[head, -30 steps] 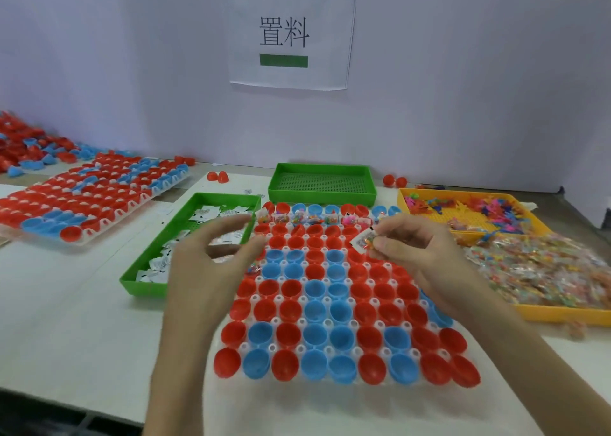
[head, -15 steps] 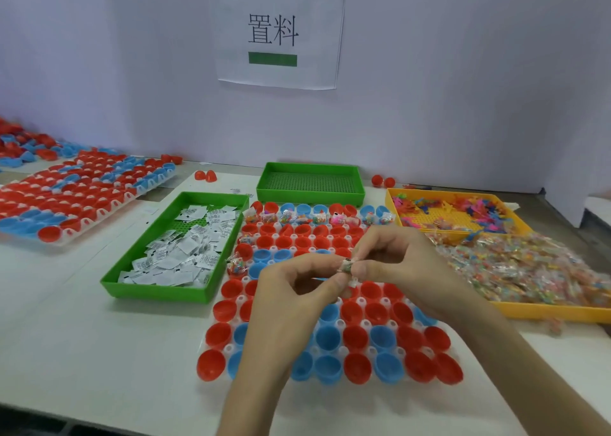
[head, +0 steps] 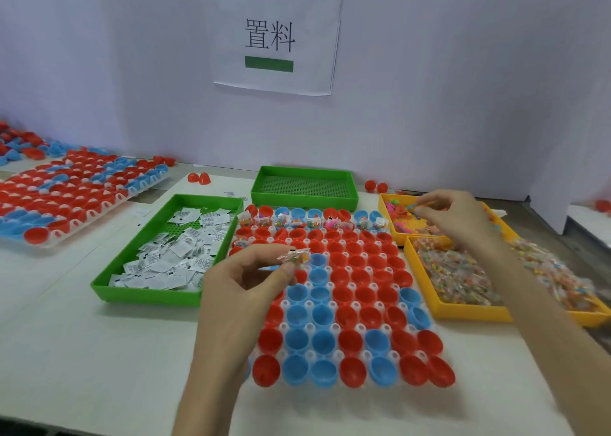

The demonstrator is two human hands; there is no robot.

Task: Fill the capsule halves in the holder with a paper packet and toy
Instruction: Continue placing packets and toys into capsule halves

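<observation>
Head view: left hand (head: 244, 287) pinches a clear packet (head: 295, 256); right hand (head: 454, 219) nips a small toy (head: 412, 206), blurred, in the yellow tray (head: 384, 201).

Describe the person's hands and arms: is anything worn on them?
The left hand and right hand are bare: no gloves, and no rings that I can see. The left forearm and right forearm are bare too, with no sleeve, watch or bracelet in view.

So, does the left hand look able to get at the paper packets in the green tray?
Probably yes: the left hand hovers just beside the green tray, with nothing between them, though it is pinching a bagged toy.
</observation>
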